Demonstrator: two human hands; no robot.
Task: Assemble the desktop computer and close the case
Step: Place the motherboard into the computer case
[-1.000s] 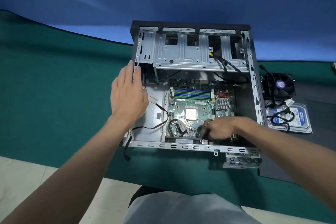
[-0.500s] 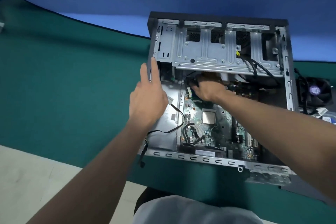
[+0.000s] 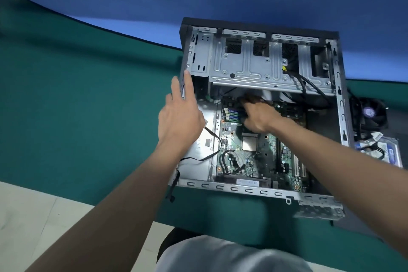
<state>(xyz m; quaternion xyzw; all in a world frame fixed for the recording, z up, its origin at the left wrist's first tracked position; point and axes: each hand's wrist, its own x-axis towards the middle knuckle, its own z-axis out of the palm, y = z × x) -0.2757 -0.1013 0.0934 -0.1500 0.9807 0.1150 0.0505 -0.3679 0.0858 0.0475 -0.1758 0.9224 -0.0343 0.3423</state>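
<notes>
Green mat (image 3: 88, 99) lies under everything. Left hand (image 3: 180, 117): fingers straight, slightly spread, laid along the left wall of the case (image 3: 242, 189). The case lies on its side mid-mat, open face up, with the motherboard (image 3: 254, 161) seated inside. Right hand (image 3: 259, 118) reaches under the drive cage (image 3: 249, 66). Its fingertips are lost in shadow there, so I cannot tell whether they grip anything. Far right, beside the case: cooler fan (image 3: 373, 115) and hard drive (image 3: 390, 154), both partly covered by black cables.
</notes>
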